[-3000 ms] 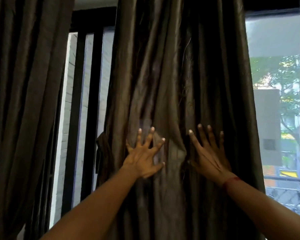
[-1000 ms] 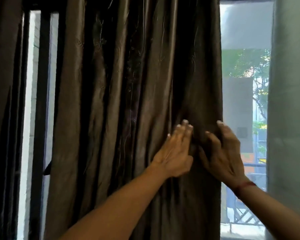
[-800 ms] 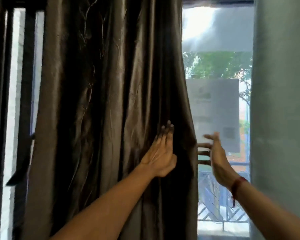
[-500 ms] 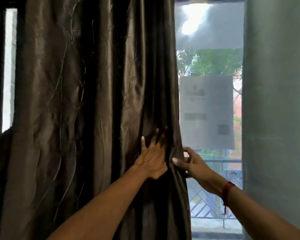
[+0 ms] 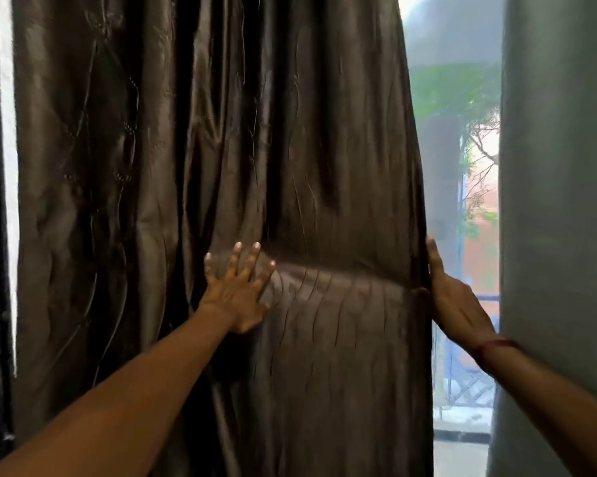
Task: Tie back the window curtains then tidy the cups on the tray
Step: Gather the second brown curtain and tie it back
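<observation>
L hand [image 5: 236, 292]: palm flat on the curtain, arm reaching up from lower L.
L fingers [image 5: 235, 259]: straight, spread apart, tips up; pressing the cloth, gripping nothing.
R hand [image 5: 453, 299]: back of hand to cam, laid against the curtain's R edge.
R fingers [image 5: 432, 253]: only one seen, straight, running up the edge; rest hidden behind the cloth, so can't tell if they clamp it.
Curtain [image 5: 221, 149]: dark brown, shiny, hanging in vertical folds; lies under L fingers and spans across to R fingers, its R edge touching them.
Crease [image 5: 341, 271]: horizontal fold in the cloth, runs btwn L fingers and R hand.
Window [image 5: 462, 187]: just R of R fingers, past the curtain edge; blurred tree [image 5: 455, 87] above them, railing [image 5: 469, 390] below R hand.
Wall [image 5: 558, 201]: grey, further R of R hand.
Red thread [image 5: 496, 344]: round R wrist, below the fingers.
Light strip [image 5: 8, 149]: well L of L fingers, at the curtain's L edge.
</observation>
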